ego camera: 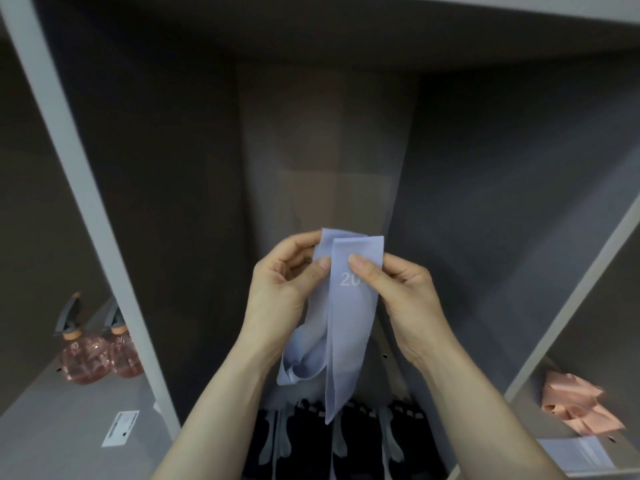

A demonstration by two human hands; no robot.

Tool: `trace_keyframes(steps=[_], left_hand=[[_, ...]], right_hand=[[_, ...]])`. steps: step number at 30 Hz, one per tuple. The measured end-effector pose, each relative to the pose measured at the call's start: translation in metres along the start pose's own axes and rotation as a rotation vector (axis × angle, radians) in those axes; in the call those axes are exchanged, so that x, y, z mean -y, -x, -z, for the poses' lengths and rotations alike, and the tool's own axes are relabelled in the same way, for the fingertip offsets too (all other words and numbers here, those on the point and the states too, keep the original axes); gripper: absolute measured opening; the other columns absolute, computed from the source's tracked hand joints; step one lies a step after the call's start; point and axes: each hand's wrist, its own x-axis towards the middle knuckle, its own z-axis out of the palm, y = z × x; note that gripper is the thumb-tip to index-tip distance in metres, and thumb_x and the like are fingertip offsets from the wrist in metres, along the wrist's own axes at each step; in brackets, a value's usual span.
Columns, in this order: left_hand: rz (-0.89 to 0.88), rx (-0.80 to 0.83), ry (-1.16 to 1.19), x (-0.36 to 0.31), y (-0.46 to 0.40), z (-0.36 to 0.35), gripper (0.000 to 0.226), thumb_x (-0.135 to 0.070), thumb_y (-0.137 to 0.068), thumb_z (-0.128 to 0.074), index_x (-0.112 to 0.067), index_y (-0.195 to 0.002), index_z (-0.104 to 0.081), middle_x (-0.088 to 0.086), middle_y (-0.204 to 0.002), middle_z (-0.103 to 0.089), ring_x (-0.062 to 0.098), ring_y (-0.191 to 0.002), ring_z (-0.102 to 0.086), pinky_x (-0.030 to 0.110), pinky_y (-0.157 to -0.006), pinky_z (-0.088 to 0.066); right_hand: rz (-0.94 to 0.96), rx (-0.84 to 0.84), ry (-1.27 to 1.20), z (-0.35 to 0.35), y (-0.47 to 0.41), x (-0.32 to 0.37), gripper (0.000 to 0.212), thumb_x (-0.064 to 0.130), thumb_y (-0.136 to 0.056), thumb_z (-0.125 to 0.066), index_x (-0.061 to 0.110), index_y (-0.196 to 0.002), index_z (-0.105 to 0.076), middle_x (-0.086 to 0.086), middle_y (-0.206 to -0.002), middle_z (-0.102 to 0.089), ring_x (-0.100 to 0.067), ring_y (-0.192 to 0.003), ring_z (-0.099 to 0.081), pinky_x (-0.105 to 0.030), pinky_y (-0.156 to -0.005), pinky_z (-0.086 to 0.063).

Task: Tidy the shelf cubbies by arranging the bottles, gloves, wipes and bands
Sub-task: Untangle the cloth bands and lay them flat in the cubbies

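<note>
Both hands pinch the top of a pale blue resistance band point(349, 306), held up in front of the middle cubby. The left hand point(284, 289) nips the rear layer near its upper left edge between thumb and curled fingers; the right hand point(401, 292) presses its thumb on the front layer just above the printed "20", its fingers behind the strip.

The band is thin, smooth and slightly translucent. It is doubled at the top into two overlapping flat layers. Below the hands one length hangs straight down to a squared end, while the other sags into a loose bunched loop at the lower left.

The step in hand looks like folding the band into a neat packet. To do it well, I judge the two top edges should be squared up first, then the hanging tail drawn taut so the loop flattens out before each fold. The material looks slippery, so folds will likely spring open unless pinched firmly at the crease.

Below the hanging end, dark gloves point(301, 441) with pale markings lie along the front edge of the middle cubby's floor point(388, 372). In the left cubby two pink spray bottles point(100, 355) stand side by side near its right wall, touching or nearly so. In the right cubby a crumpled pink band point(581, 407) lies near the front edge.
</note>
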Motion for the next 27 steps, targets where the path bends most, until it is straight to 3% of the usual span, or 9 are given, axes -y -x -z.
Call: trace_keyframes(steps=[7,9,11,13,19,23,27], left_hand=[[-0.025,-0.201,0.089,-0.003,-0.001,0.004,0.025,-0.004,-0.076,-0.07,-0.008,-0.1,-0.065,0.005,-0.088,-0.073,0.015,-0.08,-0.068,0.025,-0.071,-0.056],[0.007,-0.166,0.112,-0.006,0.0,0.005,0.029,-0.011,-0.07,-0.072,-0.009,-0.098,-0.066,0.006,-0.086,-0.073,0.016,-0.078,-0.068,0.026,-0.067,-0.056],[0.044,-0.085,0.085,-0.008,0.002,-0.002,0.027,-0.008,-0.071,-0.073,-0.006,-0.097,-0.066,0.007,-0.085,-0.073,0.017,-0.077,-0.069,0.025,-0.065,-0.055],[0.04,-0.047,0.009,-0.007,0.004,-0.012,0.021,-0.001,-0.076,-0.072,-0.006,-0.095,-0.066,0.006,-0.086,-0.074,0.016,-0.079,-0.069,0.025,-0.068,-0.055],[0.004,-0.102,-0.066,-0.004,0.009,-0.021,0.018,-0.001,-0.079,-0.071,-0.007,-0.096,-0.067,0.009,-0.092,-0.073,0.017,-0.083,-0.069,0.024,-0.073,-0.055],[-0.001,-0.126,-0.128,-0.003,0.011,-0.025,0.019,-0.006,-0.079,-0.073,-0.012,-0.096,-0.069,0.005,-0.094,-0.073,0.024,-0.091,-0.069,0.035,-0.081,-0.055],[0.013,-0.131,-0.116,-0.003,0.012,-0.027,0.018,-0.007,-0.079,-0.073,-0.013,-0.095,-0.07,0.005,-0.093,-0.074,0.026,-0.091,-0.069,0.039,-0.083,-0.055]], right_hand=[[-0.064,-0.215,-0.102,0.003,-0.001,0.001,0.01,0.014,-0.085,-0.068,0.009,-0.087,-0.075,-0.011,-0.086,-0.075,-0.021,-0.075,-0.071,-0.032,-0.071,-0.059],[-0.051,-0.24,-0.07,0.003,0.0,0.003,0.008,0.014,-0.085,-0.068,0.011,-0.083,-0.075,-0.008,-0.079,-0.075,-0.017,-0.069,-0.07,-0.028,-0.065,-0.058],[-0.046,-0.217,-0.049,-0.001,0.002,0.005,0.008,0.013,-0.085,-0.067,0.011,-0.084,-0.075,-0.007,-0.077,-0.075,-0.015,-0.067,-0.069,-0.026,-0.061,-0.056],[-0.059,-0.188,-0.043,-0.006,0.004,0.005,0.01,0.01,-0.085,-0.066,0.009,-0.087,-0.076,-0.011,-0.082,-0.075,-0.02,-0.073,-0.069,-0.032,-0.067,-0.056],[-0.082,-0.104,0.047,-0.002,0.009,0.005,0.017,0.01,-0.091,-0.059,0.012,-0.093,-0.076,-0.01,-0.09,-0.076,-0.023,-0.086,-0.072,-0.035,-0.077,-0.056],[-0.109,0.006,0.028,0.003,0.012,0.005,0.028,0.013,-0.094,-0.047,0.008,-0.099,-0.074,-0.015,-0.096,-0.074,-0.026,-0.094,-0.07,-0.039,-0.084,-0.054],[-0.097,0.078,-0.008,0.005,0.016,0.01,0.03,0.028,-0.093,-0.05,0.012,-0.106,-0.072,-0.013,-0.1,-0.074,-0.023,-0.095,-0.071,-0.035,-0.082,-0.055]])
